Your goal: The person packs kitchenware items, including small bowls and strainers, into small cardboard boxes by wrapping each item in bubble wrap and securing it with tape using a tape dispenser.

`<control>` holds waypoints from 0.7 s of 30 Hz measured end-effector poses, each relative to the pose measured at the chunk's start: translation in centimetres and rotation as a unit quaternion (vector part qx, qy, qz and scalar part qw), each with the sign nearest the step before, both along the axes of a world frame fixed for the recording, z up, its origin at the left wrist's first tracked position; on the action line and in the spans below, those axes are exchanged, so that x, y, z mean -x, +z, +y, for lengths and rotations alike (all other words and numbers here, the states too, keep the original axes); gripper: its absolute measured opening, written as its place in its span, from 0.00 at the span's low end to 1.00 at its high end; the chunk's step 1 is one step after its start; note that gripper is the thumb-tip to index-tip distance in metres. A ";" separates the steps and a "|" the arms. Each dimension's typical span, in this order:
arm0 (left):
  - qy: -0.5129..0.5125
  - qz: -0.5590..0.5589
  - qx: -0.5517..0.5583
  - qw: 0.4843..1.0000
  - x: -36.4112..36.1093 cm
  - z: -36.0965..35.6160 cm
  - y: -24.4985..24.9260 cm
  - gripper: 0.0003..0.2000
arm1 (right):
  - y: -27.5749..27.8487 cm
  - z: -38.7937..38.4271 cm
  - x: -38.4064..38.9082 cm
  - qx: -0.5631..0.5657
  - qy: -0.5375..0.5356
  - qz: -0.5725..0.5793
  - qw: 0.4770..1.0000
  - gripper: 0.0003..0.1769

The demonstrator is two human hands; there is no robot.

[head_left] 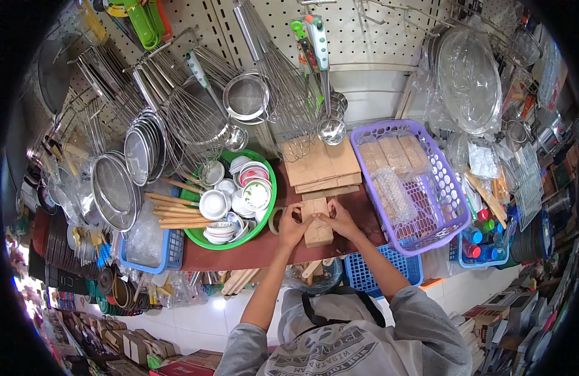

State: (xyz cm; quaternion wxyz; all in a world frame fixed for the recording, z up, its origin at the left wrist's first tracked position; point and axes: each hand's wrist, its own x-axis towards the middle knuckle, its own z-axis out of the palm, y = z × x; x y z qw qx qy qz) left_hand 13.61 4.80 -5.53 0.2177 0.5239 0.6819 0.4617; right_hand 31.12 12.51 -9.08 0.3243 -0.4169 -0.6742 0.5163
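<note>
At the shelf's front edge, my left hand [294, 224] and my right hand [341, 222] close in from either side on a light-brown stack of small pieces [318, 232], with dark seams across it. My thumbs meet on top of it, and the fingers curl at its sides. Whether the pieces are wood or cardboard I cannot make out. A roll of tape [274, 222] stands beside my left hand. Behind the stack lie flat brown cardboard sheets [321, 164], piled on one another.
To the right, a purple basket [455, 230] holds wrapped brown blocks and bubble wrap. On the left is a green basin [272, 203] with small bowls and wooden-handled tools. Whisks [283, 94], ladles [332, 128] and strainers [116, 191] hang overhead. A blue basket [396, 266] sits below the shelf edge.
</note>
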 end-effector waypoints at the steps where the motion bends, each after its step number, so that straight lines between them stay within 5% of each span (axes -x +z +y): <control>1: 0.003 0.008 0.003 1.000 -0.4 -0.3 0.6 0.22 | 0.3 -0.1 -0.1 0.014 0.006 -0.001 1.000 0.23; 7: 0.002 -0.031 -0.011 0.999 -0.2 -0.1 -1.4 0.24 | 0.4 -0.2 -0.1 0.001 0.006 -0.003 1.000 0.24; 13: 0.013 -0.170 0.130 0.977 -0.1 -0.2 2.0 0.25 | 0.3 -0.2 -0.1 0.004 0.026 0.000 1.000 0.21; 16: -0.018 -0.032 0.059 0.998 0.3 -0.2 0.8 0.24 | -0.5 0.0 -0.1 0.006 0.035 0.025 0.999 0.20; 19: -0.016 -0.025 0.047 0.998 0.5 -0.1 -0.2 0.24 | -0.8 0.1 -0.2 -0.022 0.044 0.020 0.999 0.17; 21: -0.020 0.026 -0.004 0.999 1.1 0.3 -2.4 0.24 | 0.7 -0.5 -0.7 0.079 0.033 0.033 0.996 0.16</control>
